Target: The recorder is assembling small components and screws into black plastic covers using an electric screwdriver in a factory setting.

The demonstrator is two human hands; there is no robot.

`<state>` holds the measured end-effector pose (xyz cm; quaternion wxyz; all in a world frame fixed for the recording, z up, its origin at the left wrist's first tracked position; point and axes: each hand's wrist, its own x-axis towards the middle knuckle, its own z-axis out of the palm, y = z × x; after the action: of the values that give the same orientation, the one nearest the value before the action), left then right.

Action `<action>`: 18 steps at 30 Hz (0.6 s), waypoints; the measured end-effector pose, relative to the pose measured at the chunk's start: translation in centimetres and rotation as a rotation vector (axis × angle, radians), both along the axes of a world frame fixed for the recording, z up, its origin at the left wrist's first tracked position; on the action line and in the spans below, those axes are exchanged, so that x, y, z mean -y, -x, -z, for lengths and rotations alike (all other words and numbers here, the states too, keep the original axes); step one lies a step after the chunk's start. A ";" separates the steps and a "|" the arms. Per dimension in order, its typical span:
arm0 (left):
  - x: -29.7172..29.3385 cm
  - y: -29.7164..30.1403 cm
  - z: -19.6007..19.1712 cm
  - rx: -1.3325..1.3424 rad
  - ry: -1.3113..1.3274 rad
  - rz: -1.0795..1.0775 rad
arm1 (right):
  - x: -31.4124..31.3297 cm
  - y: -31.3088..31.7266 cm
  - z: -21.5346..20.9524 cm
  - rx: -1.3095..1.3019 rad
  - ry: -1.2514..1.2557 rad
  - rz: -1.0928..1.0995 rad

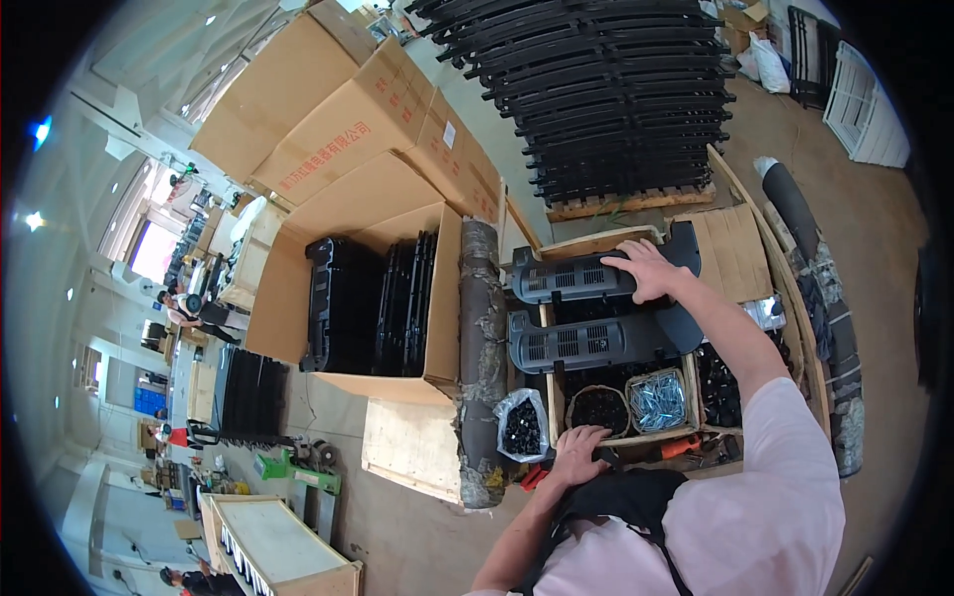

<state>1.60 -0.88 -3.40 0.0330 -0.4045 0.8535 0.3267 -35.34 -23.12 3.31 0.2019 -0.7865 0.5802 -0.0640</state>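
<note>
My right hand (646, 271) is stretched over the farther of two dark grey moulded plastic panels, its fingers spread on the top near the right end. This farther panel (556, 280) has slotted vents and lies across a wooden box. A matching nearer panel (596, 343) lies alongside it, touched by neither hand. My left hand (579, 457) rests at the near edge of the box with its fingers apart, beside a round basket (597, 407) of small dark parts. A square container of silver screws (658, 401) stands right of that basket.
Left of the box are a bag of black parts (522, 425), a thick wrapped roll (482, 348) and an open carton (442, 298) of black panels. An orange-handled tool (681, 447) lies near my body. Black parts are stacked on a pallet (631, 203) beyond. Other people stand far left.
</note>
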 end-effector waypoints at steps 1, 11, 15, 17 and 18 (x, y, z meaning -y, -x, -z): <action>-0.3 0.1 0.1 -0.007 -0.006 0.003 | 0.1 0.2 0.7 -0.032 -0.001 -0.009; -0.4 -0.8 1.1 -0.109 0.080 -0.052 | -6.6 -5.8 0.3 0.122 0.144 -0.056; -0.3 -0.2 0.1 -0.068 0.058 -0.020 | -11.7 -5.8 2.1 0.029 0.050 -0.062; 0.2 0.2 0.7 -0.059 0.058 -0.015 | -12.3 -5.5 2.7 0.008 0.059 -0.066; 0.7 0.6 1.4 -0.097 -0.013 -0.052 | -12.6 -5.3 2.8 0.004 0.064 -0.049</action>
<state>1.05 -1.58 -4.76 -0.0143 -0.4099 0.8413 0.3521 -30.07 -10.54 0.49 0.1793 -0.8065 0.5577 -0.0793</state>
